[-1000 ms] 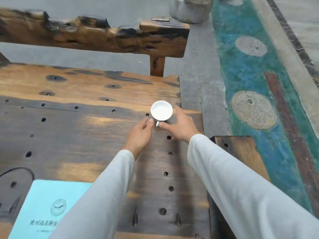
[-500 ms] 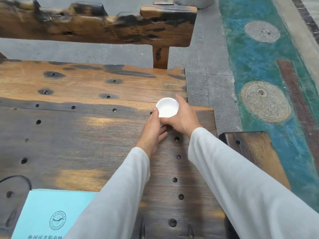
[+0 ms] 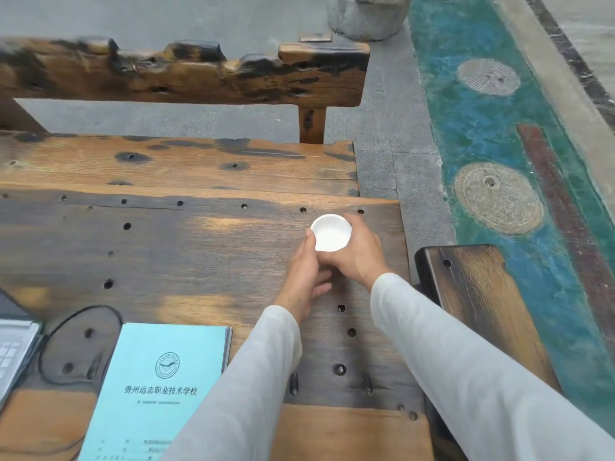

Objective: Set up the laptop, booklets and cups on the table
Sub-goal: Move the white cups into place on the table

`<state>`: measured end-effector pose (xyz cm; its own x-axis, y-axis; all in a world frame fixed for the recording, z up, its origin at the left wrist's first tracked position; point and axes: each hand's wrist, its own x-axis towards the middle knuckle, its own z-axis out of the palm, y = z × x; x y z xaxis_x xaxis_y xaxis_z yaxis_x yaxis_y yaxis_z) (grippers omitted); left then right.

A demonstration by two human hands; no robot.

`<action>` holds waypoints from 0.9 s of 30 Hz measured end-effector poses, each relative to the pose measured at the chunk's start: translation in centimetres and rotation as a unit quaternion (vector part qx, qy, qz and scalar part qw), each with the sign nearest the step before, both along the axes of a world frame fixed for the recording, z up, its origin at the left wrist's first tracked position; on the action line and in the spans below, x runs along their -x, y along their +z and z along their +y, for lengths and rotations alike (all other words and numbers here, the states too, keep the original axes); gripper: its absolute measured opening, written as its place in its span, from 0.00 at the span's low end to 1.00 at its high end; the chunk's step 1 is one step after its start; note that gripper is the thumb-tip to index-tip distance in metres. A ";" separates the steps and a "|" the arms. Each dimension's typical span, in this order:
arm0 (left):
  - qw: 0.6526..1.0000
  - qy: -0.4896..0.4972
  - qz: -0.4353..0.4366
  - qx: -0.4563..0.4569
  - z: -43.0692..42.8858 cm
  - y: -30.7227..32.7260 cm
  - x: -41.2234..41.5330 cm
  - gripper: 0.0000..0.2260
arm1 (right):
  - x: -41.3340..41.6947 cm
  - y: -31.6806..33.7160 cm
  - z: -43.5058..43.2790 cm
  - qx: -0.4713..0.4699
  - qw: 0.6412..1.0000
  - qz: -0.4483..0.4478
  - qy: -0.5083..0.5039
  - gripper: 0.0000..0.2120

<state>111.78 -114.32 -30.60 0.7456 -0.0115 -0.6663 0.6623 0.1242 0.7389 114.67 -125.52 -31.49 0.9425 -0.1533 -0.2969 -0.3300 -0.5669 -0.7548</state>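
Cup (image 3: 331,232) near table's (image 3: 199,257) right edge: right hand (image 3: 359,259) wraps its wall; left hand's (image 3: 304,279) thumb touches it, fingers loose. Likely light, brittle, slick glaze; hold by wall.

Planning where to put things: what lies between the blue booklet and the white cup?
Head view: the left hand, touching the cup, and bare table with holes.

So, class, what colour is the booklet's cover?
The booklet cover is pale turquoise with a dark round emblem and dark print; the head view shows it best.
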 end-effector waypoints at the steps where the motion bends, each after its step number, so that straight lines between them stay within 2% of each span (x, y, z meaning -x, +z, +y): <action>1: 1.000 -0.001 0.003 0.006 0.1 0.6 1.4 0.27 | 1.3 0.6 0.1 0.001 1.000 0.001 0.000 0.44; 6: 0.999 -0.005 0.018 0.044 0.7 3.2 8.9 0.29 | 8.1 4.0 0.2 0.035 0.999 0.003 0.021 0.42; 10: 0.997 -0.002 0.025 0.074 1.1 4.9 15.0 0.27 | 13.5 6.5 0.3 0.067 0.997 0.016 0.041 0.46; 14: 0.995 -0.018 0.028 0.092 1.5 5.8 20.6 0.25 | 18.9 8.1 0.6 0.081 0.996 0.018 0.041 0.47; 17: 0.995 -0.036 0.029 0.088 2.0 6.0 24.4 0.22 | 22.7 8.9 0.7 0.093 0.994 0.026 0.050 0.46; 27: 0.998 -0.009 0.035 0.046 0.7 6.1 35.3 0.27 | 33.1 7.8 -0.2 0.080 0.992 0.060 0.076 0.47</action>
<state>76.49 -113.67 -24.51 0.6966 -0.0889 -0.7119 0.7144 0.1768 0.6770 81.58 -125.73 -23.71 0.9181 -0.0669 -0.3907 -0.3132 -0.7267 -0.6114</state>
